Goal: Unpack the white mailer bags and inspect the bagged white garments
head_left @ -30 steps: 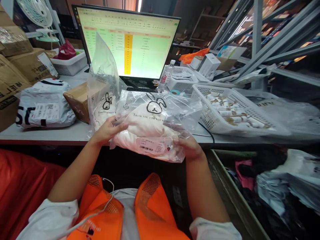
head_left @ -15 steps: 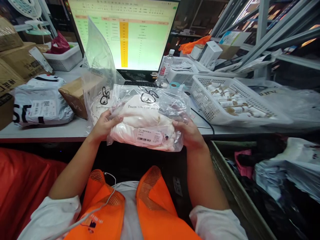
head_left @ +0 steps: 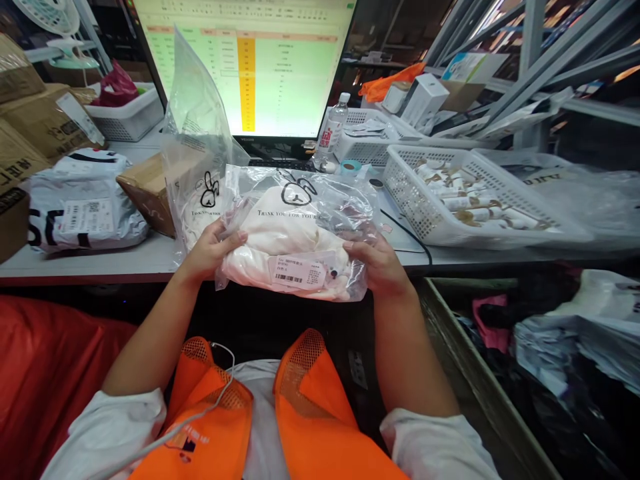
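Left hand point(head_left: 207, 250) and right hand point(head_left: 383, 267) clasp the slick bag point(head_left: 295, 230) by its ends, over the front edge of the bench point(head_left: 100, 263) — if either grip slackens, it may slide off and drop.

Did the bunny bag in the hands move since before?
Yes. The bunny bag drew leftward, off the white basket whose corner its edge overlapped earlier.

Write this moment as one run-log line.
left hand: holds clear bag | right hand: holds same bag | inside: white garment, barcode label
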